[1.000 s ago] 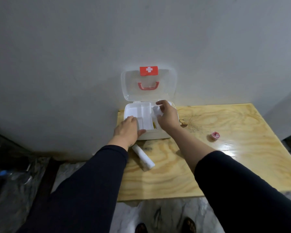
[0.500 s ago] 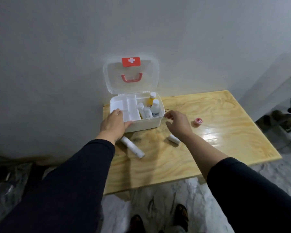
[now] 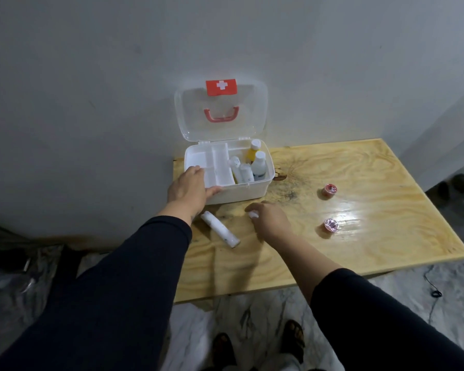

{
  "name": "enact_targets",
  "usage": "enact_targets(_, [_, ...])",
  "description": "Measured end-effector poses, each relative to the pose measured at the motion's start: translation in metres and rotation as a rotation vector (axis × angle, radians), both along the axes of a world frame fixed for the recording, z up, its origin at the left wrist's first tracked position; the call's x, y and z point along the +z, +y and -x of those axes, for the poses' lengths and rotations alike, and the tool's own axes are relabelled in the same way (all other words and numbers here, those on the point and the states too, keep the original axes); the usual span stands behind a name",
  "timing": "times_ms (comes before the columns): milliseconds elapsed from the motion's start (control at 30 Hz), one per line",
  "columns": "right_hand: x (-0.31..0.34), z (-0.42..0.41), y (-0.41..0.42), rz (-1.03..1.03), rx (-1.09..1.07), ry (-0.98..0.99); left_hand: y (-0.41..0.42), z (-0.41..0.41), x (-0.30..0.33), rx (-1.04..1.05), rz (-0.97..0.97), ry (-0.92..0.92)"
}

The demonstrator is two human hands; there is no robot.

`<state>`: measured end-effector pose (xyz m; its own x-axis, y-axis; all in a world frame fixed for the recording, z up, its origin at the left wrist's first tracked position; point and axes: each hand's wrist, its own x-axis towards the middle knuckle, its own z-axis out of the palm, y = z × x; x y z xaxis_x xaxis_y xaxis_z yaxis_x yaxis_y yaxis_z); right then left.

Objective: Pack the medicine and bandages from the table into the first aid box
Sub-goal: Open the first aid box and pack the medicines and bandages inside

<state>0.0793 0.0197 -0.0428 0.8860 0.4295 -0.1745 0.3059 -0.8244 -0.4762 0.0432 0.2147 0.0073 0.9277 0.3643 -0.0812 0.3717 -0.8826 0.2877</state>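
The white first aid box [image 3: 252,191] stands open at the table's back left, its clear lid [image 3: 252,113] leaning on the wall. Inside are a yellow bottle [image 3: 253,152], a white bottle [image 3: 259,166] and rolled bandages [image 3: 243,172]. My left hand [image 3: 189,187] grips the box's front left corner. My right hand [image 3: 271,219] is closed over a small white bandage roll [image 3: 253,215] on the table in front of the box. A longer white bandage roll [image 3: 220,232] lies between my hands. Two small pink tape rolls [image 3: 329,189] [image 3: 331,224] sit to the right.
The wooden table [image 3: 359,250] stands against a grey wall. Its front and right edges drop to a marbled floor, where my sandalled feet [image 3: 257,346] show. Dark clutter lies on the floor at left [image 3: 16,263].
My right hand left the box, moved down to the table and closed on the small white roll. The view shifted, so the second pink roll came into sight. My left hand stayed on the box.
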Motion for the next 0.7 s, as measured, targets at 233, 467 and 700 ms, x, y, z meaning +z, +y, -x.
enact_targets(233, [-0.002, 0.028, 0.052, 0.034, 0.166, -0.046, 0.000, 0.000, 0.000, 0.003, 0.000, -0.007])
enact_targets(467, [-0.005, 0.032, 0.052, 0.116, 0.199, -0.094, 0.001, 0.002, -0.004, 0.011, 0.030, -0.023])
enact_targets(700, [0.036, 0.010, 0.011, 0.102, 0.081, -0.093, 0.002, 0.004, -0.003, 0.011, 0.065, -0.048])
